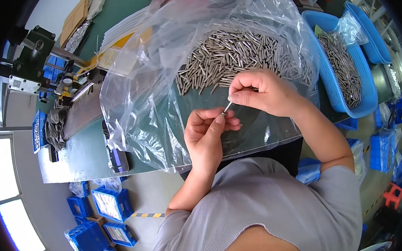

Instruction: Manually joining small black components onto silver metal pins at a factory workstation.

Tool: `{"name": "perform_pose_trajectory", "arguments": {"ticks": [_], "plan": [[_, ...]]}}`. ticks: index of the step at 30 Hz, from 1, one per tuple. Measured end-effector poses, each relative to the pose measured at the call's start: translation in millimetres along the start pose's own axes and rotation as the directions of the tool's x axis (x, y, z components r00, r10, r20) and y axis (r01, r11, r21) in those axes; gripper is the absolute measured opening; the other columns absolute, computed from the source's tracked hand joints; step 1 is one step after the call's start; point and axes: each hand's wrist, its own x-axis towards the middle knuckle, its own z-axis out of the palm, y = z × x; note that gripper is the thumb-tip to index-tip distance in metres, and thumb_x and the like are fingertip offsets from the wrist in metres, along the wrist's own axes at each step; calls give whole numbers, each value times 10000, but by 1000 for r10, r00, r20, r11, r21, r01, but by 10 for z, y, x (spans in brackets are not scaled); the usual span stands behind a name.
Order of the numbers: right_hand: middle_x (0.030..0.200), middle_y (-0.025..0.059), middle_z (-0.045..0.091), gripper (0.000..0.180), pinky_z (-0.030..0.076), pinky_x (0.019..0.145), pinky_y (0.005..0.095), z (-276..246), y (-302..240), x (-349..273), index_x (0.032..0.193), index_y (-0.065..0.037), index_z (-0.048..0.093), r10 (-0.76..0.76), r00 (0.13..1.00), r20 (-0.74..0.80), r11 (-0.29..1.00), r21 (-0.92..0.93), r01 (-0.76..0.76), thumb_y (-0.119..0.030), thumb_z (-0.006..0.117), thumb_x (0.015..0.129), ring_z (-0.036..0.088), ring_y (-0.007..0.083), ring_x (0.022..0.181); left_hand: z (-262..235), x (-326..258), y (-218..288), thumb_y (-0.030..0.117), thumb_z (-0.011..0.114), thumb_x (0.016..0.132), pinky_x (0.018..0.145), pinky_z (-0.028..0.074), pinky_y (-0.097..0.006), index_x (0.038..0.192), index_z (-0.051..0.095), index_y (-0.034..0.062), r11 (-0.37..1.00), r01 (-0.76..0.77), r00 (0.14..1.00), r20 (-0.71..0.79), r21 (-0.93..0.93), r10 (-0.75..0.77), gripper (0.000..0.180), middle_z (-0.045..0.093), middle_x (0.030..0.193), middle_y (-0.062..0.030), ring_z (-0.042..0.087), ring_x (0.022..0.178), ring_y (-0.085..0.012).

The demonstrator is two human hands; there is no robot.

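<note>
At the far left of the bench point(89, 159) there is a small blue tray point(36, 147) with tiny shiny pieces inside. Next comes the left hand point(202, 135), whose grip pinches the lower end of a thin metal pin point(228, 106). This pin is slanting, between both hands. Behind it, a pile of similar pins point(233, 53) lies amid clear plastic point(135, 116). The right hand point(266, 93) has its grip pinching the pin's upper end. Further right, a blue basket point(366, 108) contains many metal pins, just beside another blue basket point(380, 52).
</note>
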Motion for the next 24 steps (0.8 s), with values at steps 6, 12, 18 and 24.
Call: {"name": "perform_pose_trajectory", "arguments": {"ticks": [6, 12, 18, 24], "plan": [[700, -1, 587, 113, 424, 580, 216, 69, -8, 11, 810, -9, 602, -34, 996, 80, 996, -80, 40, -102, 665, 805, 523, 52, 634, -22, 10, -29, -29, 488, 905, 713, 561, -343, 976, 509, -43, 999, -42, 999, 25, 4, 41, 76, 625, 908, -166, 648, 789, -226], [716, -6, 595, 87, 437, 593, 219, 84, 82, 41, 823, -17, 599, 54, 989, 136, 988, 134, -73, -88, 649, 816, 530, 49, 646, 12, 38, -34, -39, 486, 901, 707, 568, -346, 971, 517, -46, 999, -41, 999, 2, 32, 41, 76, 627, 887, -159, 654, 776, -236], [720, 88, 586, 114, 459, 592, 309, 90, 37, -53, 812, -2, 572, -148, 988, 53, 974, -167, 155, -97, 634, 796, 600, 208, 655, 31, 24, -76, -44, 497, 885, 683, 574, -366, 961, 507, -54, 997, -73, 997, -7, 31, 74, 77, 624, 861, -180, 654, 747, -254], [735, 72, 575, 110, 433, 552, 293, -234, -378, -399, 814, -32, 575, -463, 839, -286, 860, -373, 348, -53, 675, 775, 567, 190, 624, 18, -10, -47, -19, 519, 887, 662, 579, -351, 932, 519, -44, 995, -97, 995, -10, 27, 97, 52, 623, 914, -209, 658, 719, -246]]}}
